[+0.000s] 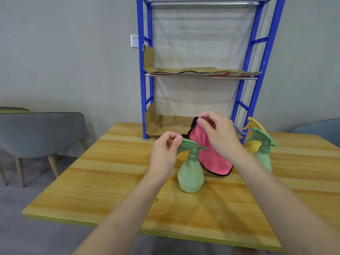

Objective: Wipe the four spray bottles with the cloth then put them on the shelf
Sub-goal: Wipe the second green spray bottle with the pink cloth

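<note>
A pale green spray bottle (190,173) stands upright on the wooden table (114,181), just in front of my hands. Behind it hangs a pink cloth (211,157) with a black edge. My right hand (219,133) pinches the cloth's top corner. My left hand (164,153) pinches at the cloth's other near corner, right beside the bottle's trigger head. To the right stand a second green bottle (263,159) and a yellow bottle (254,145) behind it. A bluish bottle's head (239,130) peeks out behind my right hand.
A blue metal shelf rack (147,85) stands at the table's far edge, its shelves lined with brown cardboard (165,127). A grey chair (42,133) is on the left beside the table, and a blue chair back (316,129) on the far right.
</note>
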`<state>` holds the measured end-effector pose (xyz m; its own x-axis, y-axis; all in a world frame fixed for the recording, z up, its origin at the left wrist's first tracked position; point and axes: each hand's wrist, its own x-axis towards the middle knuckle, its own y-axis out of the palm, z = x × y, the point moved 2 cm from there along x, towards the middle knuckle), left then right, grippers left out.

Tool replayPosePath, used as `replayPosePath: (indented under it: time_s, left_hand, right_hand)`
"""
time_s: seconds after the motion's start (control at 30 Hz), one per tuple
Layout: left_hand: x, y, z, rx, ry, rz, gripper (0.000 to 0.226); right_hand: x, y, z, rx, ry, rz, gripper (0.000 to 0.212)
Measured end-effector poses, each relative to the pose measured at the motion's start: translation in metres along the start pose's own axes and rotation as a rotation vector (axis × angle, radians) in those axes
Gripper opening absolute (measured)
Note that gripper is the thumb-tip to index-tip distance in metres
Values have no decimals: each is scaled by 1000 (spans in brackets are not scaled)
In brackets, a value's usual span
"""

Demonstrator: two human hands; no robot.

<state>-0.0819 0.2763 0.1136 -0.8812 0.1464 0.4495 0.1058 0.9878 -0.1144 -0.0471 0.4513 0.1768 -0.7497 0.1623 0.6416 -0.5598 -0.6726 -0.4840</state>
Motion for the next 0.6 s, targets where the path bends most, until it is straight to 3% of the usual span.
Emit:
replayPosePath:
  time_s: [0.23,0.47,0.6]
  left_hand:
    - [4,0,4,-6,-34,-25,10]
    - [4,1,6,-8,-38,-33,10]
    - [4,-2,5,-8,-46,-27,10]
  right_hand:
    - [-43,2,13,211,-41,58,11]
    - [-58,13,-12,107,-78,158,16]
    - [-50,16,-11,54,-71,105,12]
